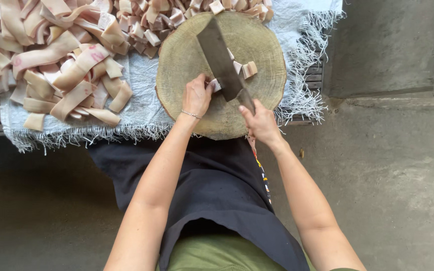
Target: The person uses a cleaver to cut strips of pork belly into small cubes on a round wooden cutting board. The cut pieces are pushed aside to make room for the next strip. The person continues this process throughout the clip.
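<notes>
My right hand grips the handle of a broad steel cleaver, whose blade lies slanted across a round wooden chopping block. My left hand, with a thin bracelet at the wrist, pinches a pale strip of pork skin against the block right beside the blade. A few cut pale pieces lie on the block on the far side of the blade.
A large heap of long pale skin strips lies on a white frayed cloth to the left. Several small cut pieces are piled behind the block. Grey concrete floor spreads to the right. A dark apron covers my lap.
</notes>
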